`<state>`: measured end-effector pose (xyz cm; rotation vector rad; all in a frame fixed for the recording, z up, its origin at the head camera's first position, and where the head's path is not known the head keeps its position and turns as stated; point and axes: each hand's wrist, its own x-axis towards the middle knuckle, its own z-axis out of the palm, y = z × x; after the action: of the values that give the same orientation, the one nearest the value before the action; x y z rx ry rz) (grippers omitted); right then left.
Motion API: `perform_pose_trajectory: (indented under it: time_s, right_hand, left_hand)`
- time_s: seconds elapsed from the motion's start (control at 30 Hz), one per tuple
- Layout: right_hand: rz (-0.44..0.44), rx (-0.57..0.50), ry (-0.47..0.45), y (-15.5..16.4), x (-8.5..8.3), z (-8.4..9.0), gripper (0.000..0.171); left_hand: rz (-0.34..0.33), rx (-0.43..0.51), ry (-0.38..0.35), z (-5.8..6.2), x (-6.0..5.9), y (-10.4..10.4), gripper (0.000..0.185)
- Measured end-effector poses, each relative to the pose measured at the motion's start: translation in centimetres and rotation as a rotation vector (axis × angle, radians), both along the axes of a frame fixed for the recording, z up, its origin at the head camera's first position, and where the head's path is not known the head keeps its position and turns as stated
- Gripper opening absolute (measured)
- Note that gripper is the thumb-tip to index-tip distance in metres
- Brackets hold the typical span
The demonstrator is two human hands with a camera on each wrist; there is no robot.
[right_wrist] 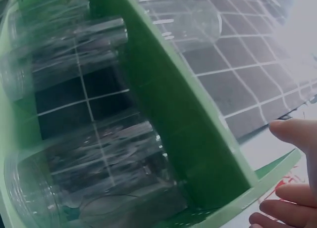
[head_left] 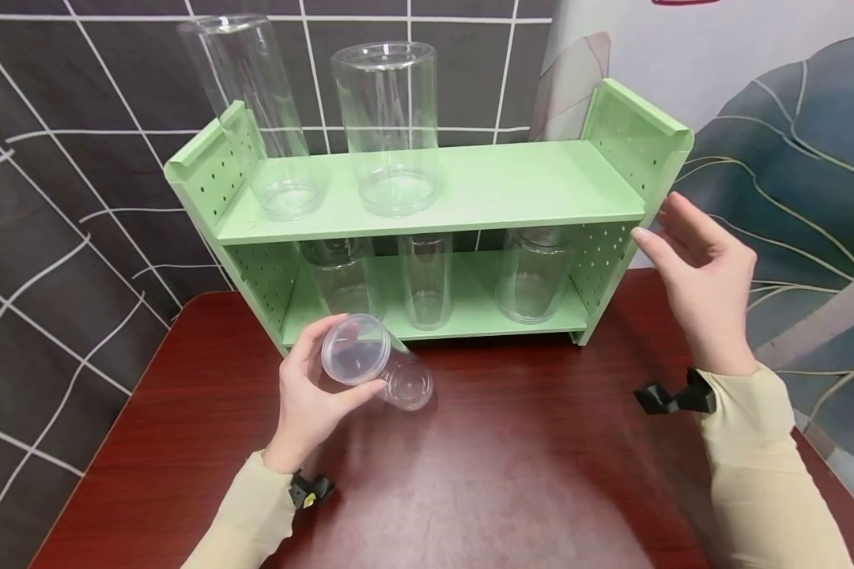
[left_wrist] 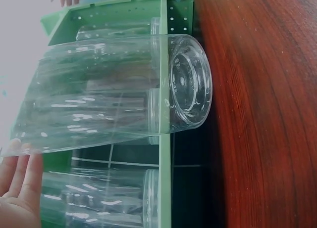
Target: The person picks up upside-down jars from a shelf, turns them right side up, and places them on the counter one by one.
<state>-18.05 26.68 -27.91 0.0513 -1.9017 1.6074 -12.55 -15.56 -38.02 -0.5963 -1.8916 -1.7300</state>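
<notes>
With the left hand (head_left: 311,403) gripping the tilted clear jar (head_left: 377,371), stand it upright before shelving on the green rack (head_left: 470,190), while the right hand (head_left: 697,276) hovers spread, empty.

Head view: bright, even, diffuse light from above; soft shadows only, under my forearms on the table (head_left: 512,474), which shows a broad dull sheen. Edges bow outward; wall tiles curve. Left wrist view: washed out at left, white glints along the clear jar (left_wrist: 114,89), sharp wood grain. Right wrist view: dimmer, bluish, motion-blurred jars; my fingertips (right_wrist: 297,134) soft against blown-out white.
</notes>
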Motion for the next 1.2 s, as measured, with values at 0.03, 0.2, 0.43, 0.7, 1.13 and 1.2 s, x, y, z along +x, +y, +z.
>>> perform_pose_trajectory:
  time_s: [0.03,0.2,0.43,0.7,1.13,1.2]
  right_hand:
    - [0.010,-0.007,0.001,-0.1,-0.4,0.0,0.053]
    - [0.050,-0.046,0.014,-0.4,-1.6,0.0,0.051]
    - [0.052,-0.212,0.019,-0.1,-2.2,0.3,0.039]
    - [-0.005,-0.223,-0.012,-0.5,-2.6,1.5,0.042]
    - [-0.342,0.050,0.024,-1.5,-4.1,0.3,0.023]
    - [-0.351,0.036,0.026,-1.4,-4.1,0.3,0.022]
  left_hand:
    - [0.001,-0.002,0.000,0.0,0.0,0.0,0.090]
    - [0.010,-0.012,-0.001,0.0,0.0,0.0,0.089]
    - [0.017,-0.010,0.015,-0.1,-0.2,0.1,0.088]
    - [0.056,-0.023,0.004,0.1,-0.4,0.0,0.088]
    - [0.173,-0.056,-0.082,0.7,-0.2,-1.3,0.083]
    - [0.185,-0.052,-0.086,0.9,-0.2,-1.7,0.084]
